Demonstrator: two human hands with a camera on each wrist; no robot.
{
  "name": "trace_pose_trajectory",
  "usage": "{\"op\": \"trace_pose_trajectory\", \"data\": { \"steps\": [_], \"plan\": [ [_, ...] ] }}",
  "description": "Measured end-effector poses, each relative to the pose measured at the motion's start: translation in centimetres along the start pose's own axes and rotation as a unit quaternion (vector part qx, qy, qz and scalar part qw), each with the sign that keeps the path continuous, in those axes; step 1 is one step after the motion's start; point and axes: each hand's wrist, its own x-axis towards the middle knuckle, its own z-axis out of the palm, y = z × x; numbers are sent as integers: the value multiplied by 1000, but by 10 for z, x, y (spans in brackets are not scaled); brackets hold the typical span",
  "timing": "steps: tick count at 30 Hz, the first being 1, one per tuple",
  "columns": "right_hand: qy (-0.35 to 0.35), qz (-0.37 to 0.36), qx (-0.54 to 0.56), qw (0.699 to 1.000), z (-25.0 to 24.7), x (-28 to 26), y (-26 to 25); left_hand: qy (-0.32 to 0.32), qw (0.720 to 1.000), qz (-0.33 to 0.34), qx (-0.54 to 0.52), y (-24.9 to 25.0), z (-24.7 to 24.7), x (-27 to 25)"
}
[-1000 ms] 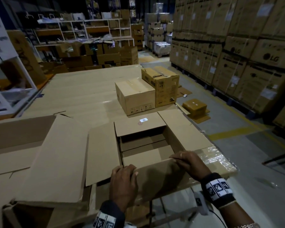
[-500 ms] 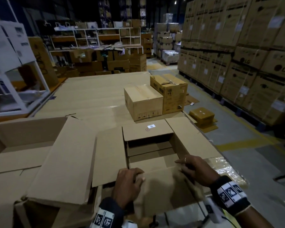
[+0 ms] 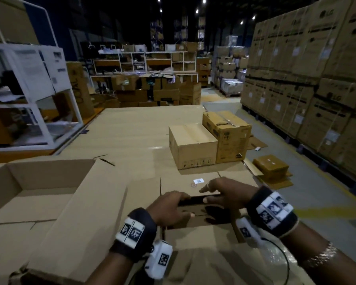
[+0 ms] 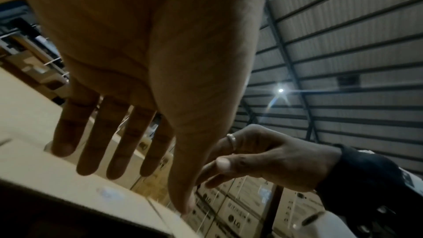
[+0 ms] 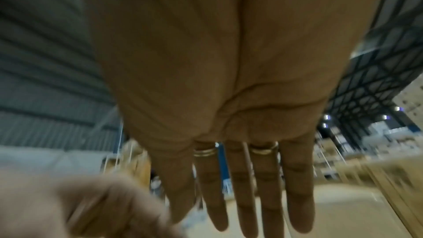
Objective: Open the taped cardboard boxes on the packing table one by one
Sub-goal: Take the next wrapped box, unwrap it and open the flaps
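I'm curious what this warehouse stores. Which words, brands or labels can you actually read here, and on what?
"LG": on the stacked cartons along the right wall, and again on cartons in the left wrist view.
Black scrawl on the tall leaning carton: too blurred to read.
Small white sticker on the box flap: a code, unreadable.
Papers on the white rack: too blurred.

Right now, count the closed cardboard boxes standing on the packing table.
2. A plain closed box stands mid-table; a taller printed box touches its right side at the table's right edge. The boxes nearest the hands are open; more may sit out of view.
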Motion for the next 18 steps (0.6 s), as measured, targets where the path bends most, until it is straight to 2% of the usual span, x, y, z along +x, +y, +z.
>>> {"op": "trace_pose_trajectory", "data": {
  "steps": [4,7,10,13,15,18],
  "plan": [
    [-91,54,-21,994,37,50,18,-135,988,-51,48,3,12,42],
    [-114,63,-33,991,56,60,36,-175,981,-81,29,-4,22,55],
    [-75,47,39,995,59,61,58,-144,983,-88,72,-15,29,64],
    [-5,-1,110,994,46,68,75,-59,989,-83,104,-19,24,70],
    [41,-18,102,994,34,82,79,-2,991,-75,112,-18,16,81],
    [102,-25,79,991,31,119,87,44,987,-88,129,-21,5,114]
  ]
}}
